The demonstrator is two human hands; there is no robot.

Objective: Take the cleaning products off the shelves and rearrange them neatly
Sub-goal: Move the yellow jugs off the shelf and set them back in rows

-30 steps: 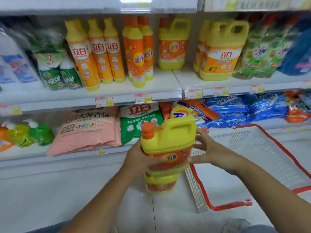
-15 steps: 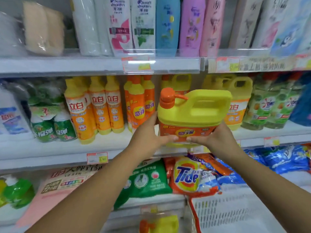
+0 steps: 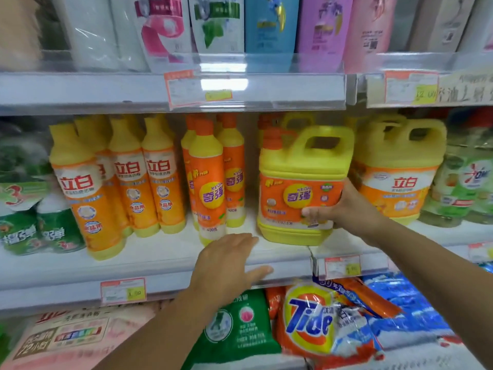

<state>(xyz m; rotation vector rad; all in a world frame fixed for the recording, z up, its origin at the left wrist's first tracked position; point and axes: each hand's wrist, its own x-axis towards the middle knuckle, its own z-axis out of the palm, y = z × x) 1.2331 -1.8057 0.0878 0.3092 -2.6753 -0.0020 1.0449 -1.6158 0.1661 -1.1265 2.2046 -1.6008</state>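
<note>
Yellow detergent jug (image 3: 301, 161) upright on shelf (image 3: 160, 251), right hand (image 3: 346, 209) tight around its side, left hand (image 3: 224, 263) flat and empty

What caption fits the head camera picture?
Right hand grips a yellow jug on the shelf; left hand is open.

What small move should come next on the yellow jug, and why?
Probably ease the grip off: the yellow jug seems to stand upright on the shelf, label forward, while the right hand holds its side and the left hand hovers open.
</note>
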